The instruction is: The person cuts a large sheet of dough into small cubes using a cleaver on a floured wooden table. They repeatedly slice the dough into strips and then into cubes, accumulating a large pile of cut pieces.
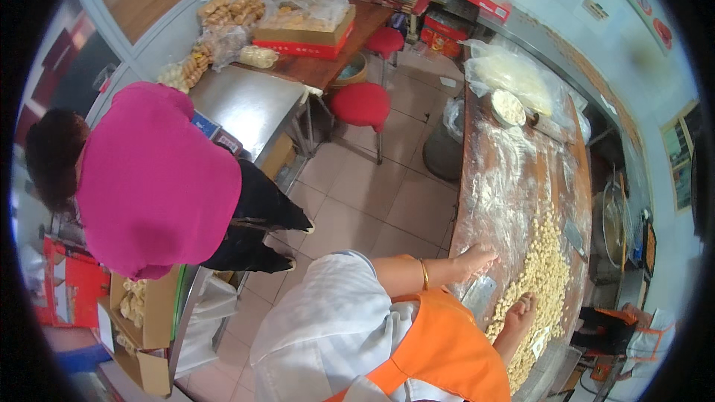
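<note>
My left hand (475, 262), with a gold bangle on its wrist, is over the floured wooden table (491, 195), beside a flat metal blade (479, 293). Its fingers are bunched, and I cannot tell whether they hold anything. Lower in the view, my right hand (519, 311) is at the edge of a long spread of small, pale dough pieces (539, 268). Its fingers are curled, and what may be inside them is hidden. A cleaver (575, 239) lies past the pieces. A whitish card-like piece (540, 341) rests on them.
At the table's far end are a bowl of flour (508, 108), a rolling pin (550, 127) and a plastic bag of pale contents (516, 75). A dark bin (444, 148) and red stools (360, 104) stand on the floor. A person in magenta (156, 178) is at a metal counter (251, 103).
</note>
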`<state>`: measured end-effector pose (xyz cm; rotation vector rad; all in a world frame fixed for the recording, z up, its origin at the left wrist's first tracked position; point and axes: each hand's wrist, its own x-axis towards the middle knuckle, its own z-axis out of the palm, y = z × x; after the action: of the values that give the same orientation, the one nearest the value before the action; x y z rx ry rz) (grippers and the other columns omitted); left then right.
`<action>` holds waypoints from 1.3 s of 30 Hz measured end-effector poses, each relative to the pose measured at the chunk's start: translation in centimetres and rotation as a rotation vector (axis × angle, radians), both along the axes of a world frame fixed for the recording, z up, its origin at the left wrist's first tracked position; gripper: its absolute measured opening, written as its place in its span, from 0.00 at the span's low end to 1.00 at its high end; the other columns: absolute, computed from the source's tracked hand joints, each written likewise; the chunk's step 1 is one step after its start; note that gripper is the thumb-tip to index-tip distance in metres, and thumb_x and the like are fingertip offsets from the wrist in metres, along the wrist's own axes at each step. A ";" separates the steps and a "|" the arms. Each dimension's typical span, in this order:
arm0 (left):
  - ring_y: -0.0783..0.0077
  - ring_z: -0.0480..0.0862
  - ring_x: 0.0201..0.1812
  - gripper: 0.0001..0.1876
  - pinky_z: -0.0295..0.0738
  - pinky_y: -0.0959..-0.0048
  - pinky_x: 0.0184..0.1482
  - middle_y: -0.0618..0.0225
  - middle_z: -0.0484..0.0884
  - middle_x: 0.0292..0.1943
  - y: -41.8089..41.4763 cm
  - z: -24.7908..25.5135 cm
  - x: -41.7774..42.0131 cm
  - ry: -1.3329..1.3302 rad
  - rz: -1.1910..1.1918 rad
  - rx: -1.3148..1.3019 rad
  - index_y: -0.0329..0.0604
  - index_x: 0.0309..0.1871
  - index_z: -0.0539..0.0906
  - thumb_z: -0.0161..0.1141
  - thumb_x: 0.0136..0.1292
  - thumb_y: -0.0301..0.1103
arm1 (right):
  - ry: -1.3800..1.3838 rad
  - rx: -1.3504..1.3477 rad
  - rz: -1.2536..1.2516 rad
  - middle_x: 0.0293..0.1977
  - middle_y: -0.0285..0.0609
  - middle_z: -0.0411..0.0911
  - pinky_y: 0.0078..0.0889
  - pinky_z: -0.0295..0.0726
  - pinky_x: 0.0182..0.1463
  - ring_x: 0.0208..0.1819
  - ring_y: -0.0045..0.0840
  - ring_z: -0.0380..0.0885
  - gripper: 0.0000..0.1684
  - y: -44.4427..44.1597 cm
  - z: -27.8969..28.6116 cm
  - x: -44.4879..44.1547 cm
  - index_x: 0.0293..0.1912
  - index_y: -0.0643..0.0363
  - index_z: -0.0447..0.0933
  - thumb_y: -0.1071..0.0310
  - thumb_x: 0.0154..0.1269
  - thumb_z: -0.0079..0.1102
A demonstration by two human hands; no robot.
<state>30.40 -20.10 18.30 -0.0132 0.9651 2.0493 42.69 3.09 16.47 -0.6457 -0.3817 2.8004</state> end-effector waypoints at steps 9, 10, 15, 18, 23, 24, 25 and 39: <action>0.86 0.58 0.16 0.07 0.49 0.83 0.14 0.78 0.63 0.18 -2.6 0.1 -1.0 0.028 0.095 -0.074 0.41 0.37 0.73 0.46 0.64 0.33 | -0.250 -0.137 -0.161 0.32 0.38 0.74 0.11 0.74 0.29 0.26 0.16 0.70 0.10 0.9 -3.2 -1.4 0.46 0.67 0.70 0.75 0.67 0.45; 0.86 0.58 0.15 0.07 0.49 0.83 0.14 0.78 0.63 0.18 -3.0 0.2 -1.0 0.028 0.102 -0.048 0.41 0.37 0.73 0.46 0.64 0.33 | -0.278 -0.150 -0.137 0.29 0.35 0.73 0.10 0.67 0.20 0.20 0.12 0.65 0.09 -0.3 -2.5 -2.2 0.45 0.64 0.71 0.72 0.68 0.44; 0.86 0.57 0.15 0.07 0.48 0.84 0.15 0.79 0.62 0.17 -4.3 0.2 -1.8 0.048 0.122 0.004 0.41 0.37 0.73 0.47 0.65 0.34 | -0.227 -0.009 -0.046 0.15 0.28 0.55 0.16 0.45 0.10 0.12 0.13 0.49 0.18 -2.0 -0.3 -4.4 0.25 0.53 0.62 0.57 0.72 0.41; 0.87 0.57 0.15 0.07 0.49 0.84 0.15 0.80 0.61 0.16 -6.1 0.9 -2.1 0.049 0.180 -0.018 0.41 0.38 0.73 0.47 0.66 0.34 | -0.193 0.005 -0.111 0.12 0.27 0.49 0.17 0.42 0.10 0.11 0.15 0.44 0.26 -4.2 2.2 -4.9 0.19 0.49 0.53 0.48 0.72 0.34; 0.87 0.57 0.15 0.08 0.49 0.85 0.15 0.80 0.61 0.17 -9.3 0.4 -1.8 0.043 0.286 -0.015 0.40 0.39 0.72 0.48 0.66 0.35 | -0.410 0.358 -0.116 0.10 0.27 0.45 0.18 0.44 0.12 0.10 0.16 0.42 0.29 -2.4 1.3 -5.5 0.16 0.45 0.48 0.45 0.70 0.38; 0.87 0.58 0.16 0.08 0.49 0.86 0.14 0.79 0.62 0.18 -9.9 -0.3 -1.8 0.043 0.317 -0.010 0.40 0.39 0.72 0.48 0.66 0.35 | -0.425 0.411 -0.109 0.10 0.27 0.45 0.18 0.44 0.12 0.10 0.16 0.42 0.29 -2.6 1.5 -5.6 0.16 0.45 0.48 0.45 0.70 0.38; 0.87 0.58 0.16 0.08 0.49 0.86 0.14 0.79 0.62 0.18 -10.3 -0.7 -1.9 0.019 0.337 -0.021 0.40 0.39 0.72 0.48 0.66 0.34 | -0.439 0.465 -0.103 0.10 0.27 0.45 0.18 0.45 0.12 0.10 0.16 0.43 0.29 -2.9 1.7 -5.9 0.16 0.45 0.48 0.45 0.70 0.38; 0.87 0.59 0.16 0.07 0.52 0.86 0.15 0.79 0.62 0.18 -11.9 0.2 -1.3 0.010 0.389 -0.028 0.41 0.37 0.72 0.49 0.66 0.34 | -0.299 0.669 0.187 0.26 0.26 0.69 0.18 0.62 0.31 0.25 0.14 0.64 0.13 -2.8 0.4 -6.5 0.42 0.53 0.72 0.59 0.60 0.56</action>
<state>29.09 -32.04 18.51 -0.2210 1.0609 2.3894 36.15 0.30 16.84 -0.8806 -1.4152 2.4766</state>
